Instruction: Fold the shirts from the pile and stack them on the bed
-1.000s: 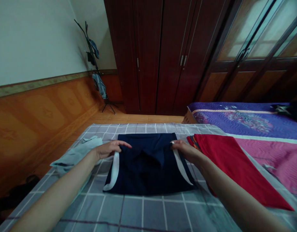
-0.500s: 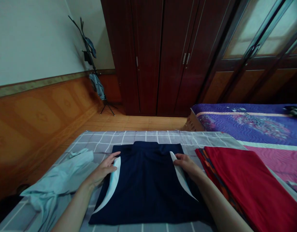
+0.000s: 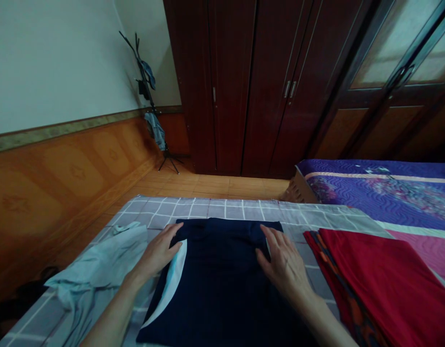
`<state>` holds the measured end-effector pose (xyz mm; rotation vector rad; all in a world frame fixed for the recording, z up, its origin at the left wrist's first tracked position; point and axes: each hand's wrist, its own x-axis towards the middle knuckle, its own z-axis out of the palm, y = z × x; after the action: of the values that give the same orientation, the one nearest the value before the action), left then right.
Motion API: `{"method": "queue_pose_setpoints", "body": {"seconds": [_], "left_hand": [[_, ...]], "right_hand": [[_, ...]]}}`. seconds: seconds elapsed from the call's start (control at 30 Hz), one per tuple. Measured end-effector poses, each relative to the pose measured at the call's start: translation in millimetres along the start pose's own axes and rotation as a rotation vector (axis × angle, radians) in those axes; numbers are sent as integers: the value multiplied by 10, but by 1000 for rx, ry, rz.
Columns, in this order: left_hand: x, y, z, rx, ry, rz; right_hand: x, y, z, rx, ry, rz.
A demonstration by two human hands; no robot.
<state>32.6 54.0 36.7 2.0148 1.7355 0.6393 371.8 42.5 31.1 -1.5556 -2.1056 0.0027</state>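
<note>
A navy blue folded garment (image 3: 222, 284) with a curved white side panel (image 3: 173, 279) lies flat in front of me; its exact kind I cannot make out. My left hand (image 3: 162, 250) rests at its upper left edge, fingers stretched out and thumb apart, by the top of the white panel. Over the upper right part, my right hand (image 3: 282, 255) lies palm down with fingers spread, covering most of the other white panel. Neither hand grips the cloth.
A crumpled pale blue garment (image 3: 102, 260) lies left on the grey checked sheet (image 3: 240, 208). Folded red cloth (image 3: 384, 274) is on the right. Beyond are a purple and pink bedspread (image 3: 352, 188), a dark wardrobe (image 3: 244, 96) and a coat stand (image 3: 150, 91).
My right hand has let go of the right white panel and now lies flat over it. My left hand's fingers have straightened. The garment's raised top middle edge looks flatter. The view has shifted left.
</note>
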Motion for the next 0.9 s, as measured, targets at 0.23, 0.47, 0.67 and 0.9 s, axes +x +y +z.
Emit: {"method": "queue_pose_setpoints", "body": {"seconds": [0.23, 0.47, 0.67, 0.9], "left_hand": [[684, 374, 161, 280, -33, 41], [916, 339, 611, 233, -3, -8], [884, 229, 602, 179, -33, 26], [896, 312, 727, 241, 66, -30]], "right_hand": [[-237, -359, 321, 26, -318, -281], [-267, -289, 382, 16, -427, -250], [-258, -281, 400, 5, -410, -277], [-272, -243, 443, -8, -388, -290]]}}
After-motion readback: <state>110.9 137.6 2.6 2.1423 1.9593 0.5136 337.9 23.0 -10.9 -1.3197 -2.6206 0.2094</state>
